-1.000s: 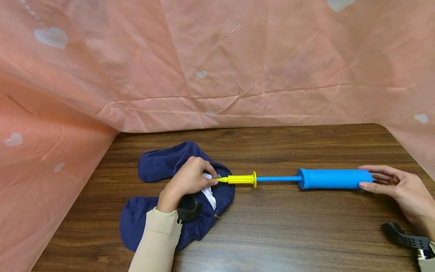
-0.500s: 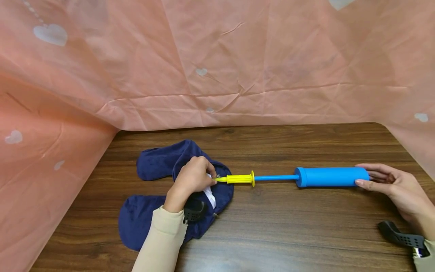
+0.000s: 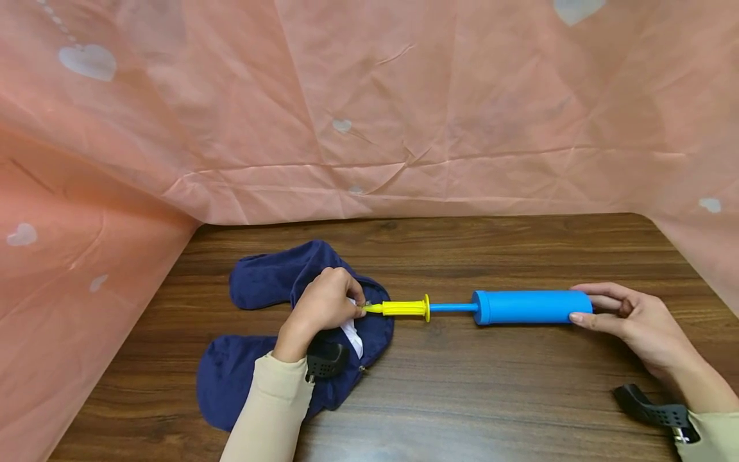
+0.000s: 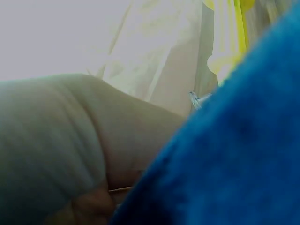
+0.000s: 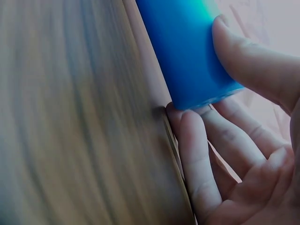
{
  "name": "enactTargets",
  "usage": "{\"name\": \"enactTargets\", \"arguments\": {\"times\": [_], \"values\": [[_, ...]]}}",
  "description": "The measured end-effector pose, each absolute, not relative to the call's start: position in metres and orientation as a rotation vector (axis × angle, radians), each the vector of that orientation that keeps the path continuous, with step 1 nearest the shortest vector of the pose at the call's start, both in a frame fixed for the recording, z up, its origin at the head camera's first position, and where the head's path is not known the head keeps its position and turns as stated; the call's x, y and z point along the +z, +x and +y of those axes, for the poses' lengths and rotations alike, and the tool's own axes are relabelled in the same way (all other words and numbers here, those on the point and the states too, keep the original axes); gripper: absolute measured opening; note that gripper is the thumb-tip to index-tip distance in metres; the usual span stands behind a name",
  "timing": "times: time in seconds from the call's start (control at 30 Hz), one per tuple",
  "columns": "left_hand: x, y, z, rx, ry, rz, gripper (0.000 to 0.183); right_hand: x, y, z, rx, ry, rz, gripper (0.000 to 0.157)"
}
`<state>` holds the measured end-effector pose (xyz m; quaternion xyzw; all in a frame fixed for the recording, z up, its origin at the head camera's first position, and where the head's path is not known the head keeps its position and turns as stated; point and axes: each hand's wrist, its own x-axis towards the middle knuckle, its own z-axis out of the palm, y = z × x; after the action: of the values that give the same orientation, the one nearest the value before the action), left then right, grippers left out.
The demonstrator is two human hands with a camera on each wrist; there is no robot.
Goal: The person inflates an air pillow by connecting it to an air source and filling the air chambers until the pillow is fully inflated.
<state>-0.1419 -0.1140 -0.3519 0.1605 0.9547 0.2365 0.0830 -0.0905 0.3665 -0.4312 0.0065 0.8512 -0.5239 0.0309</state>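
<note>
A blue and yellow hand pump [image 3: 531, 307] lies across the table, its blue rod partly drawn out of the barrel. My left hand [image 3: 326, 298] pinches the tip of the pump's yellow nozzle [image 3: 404, 308] at the opening of a navy neck pillow [image 3: 231, 378]. White material [image 3: 353, 340] shows inside that opening; the fingers hide where the tip meets the pillow. Around the barrel's far right end, my right hand [image 3: 632, 317] holds on with thumb and fingers. In the right wrist view, the thumb lies along the barrel [image 5: 187, 51] and the fingers reach under its end.
A brown wooden table [image 3: 462, 398] bears everything. Pink sheeting with pale hearts [image 3: 404, 109] stands around its back and sides. Navy fabric [image 4: 243, 140] blocks much of the left wrist view.
My right hand has pushed the pump's barrel to the left, so less of the blue rod shows. The left hand keeps its pinch at the nozzle, nearly still.
</note>
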Motion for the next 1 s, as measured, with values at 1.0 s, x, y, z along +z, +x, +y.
{"name": "enactTargets", "arguments": {"times": [1.0], "values": [[-0.373,-0.156,-0.13,1.064,0.5,2.575,0.012,-0.427,-0.091,0.33,-1.542,-0.033,2.657,0.052]]}}
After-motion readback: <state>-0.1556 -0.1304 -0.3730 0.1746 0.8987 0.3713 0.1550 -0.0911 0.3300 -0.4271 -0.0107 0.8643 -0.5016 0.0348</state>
